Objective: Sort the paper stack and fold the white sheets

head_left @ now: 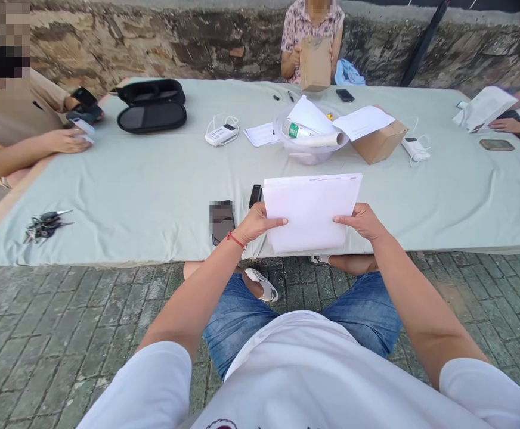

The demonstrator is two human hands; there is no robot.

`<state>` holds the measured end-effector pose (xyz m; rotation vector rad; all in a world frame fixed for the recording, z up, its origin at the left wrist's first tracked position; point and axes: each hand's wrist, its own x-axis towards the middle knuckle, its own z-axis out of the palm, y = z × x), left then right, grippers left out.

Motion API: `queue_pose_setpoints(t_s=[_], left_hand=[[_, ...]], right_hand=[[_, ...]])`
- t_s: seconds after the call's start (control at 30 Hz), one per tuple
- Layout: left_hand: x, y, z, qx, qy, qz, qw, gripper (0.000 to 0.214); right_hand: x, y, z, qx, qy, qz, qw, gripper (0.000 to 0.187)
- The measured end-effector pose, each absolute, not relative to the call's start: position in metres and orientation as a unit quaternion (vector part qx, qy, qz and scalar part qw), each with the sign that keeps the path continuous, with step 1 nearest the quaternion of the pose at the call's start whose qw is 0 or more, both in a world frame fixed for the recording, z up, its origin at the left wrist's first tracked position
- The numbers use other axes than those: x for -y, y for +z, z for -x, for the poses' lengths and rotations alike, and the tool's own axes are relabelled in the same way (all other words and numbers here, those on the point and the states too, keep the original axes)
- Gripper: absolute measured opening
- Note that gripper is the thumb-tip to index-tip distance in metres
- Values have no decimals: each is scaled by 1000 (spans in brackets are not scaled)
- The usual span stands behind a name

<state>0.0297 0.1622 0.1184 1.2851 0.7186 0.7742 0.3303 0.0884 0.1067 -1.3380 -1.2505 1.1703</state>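
Note:
A stack of white paper sheets (311, 208) is held up over the table's near edge, mostly blank on the side facing me. My left hand (260, 223) grips its left side, thumb on the front and fingers behind. On the opposite side my right hand (362, 221) pinches the sheets in the same way. The fingers of both hands are largely hidden by the paper. Close to my left hand lie a dark phone (222, 221) and a small black device (255, 195).
The cloth-covered table (152, 185) carries keys (48, 226), a black case (152, 110), a plastic basin (310, 154) with papers and a roll, a cardboard box (378, 142) and white corded devices (221, 134). Co-workers sit left, right and opposite; one holds a carton (315, 64).

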Motion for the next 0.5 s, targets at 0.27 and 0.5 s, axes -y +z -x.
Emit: queue_pose_setpoints(t_s=[0.27,0.5], left_hand=[[-165,142,-34,-298,386,-604,630,45],[-158,152,-30,-296,387,-568,664,61]], right_hand=[[-96,136,-316,538,400,506,543,30],[-99,170,-298,523,362,481,604,31]])
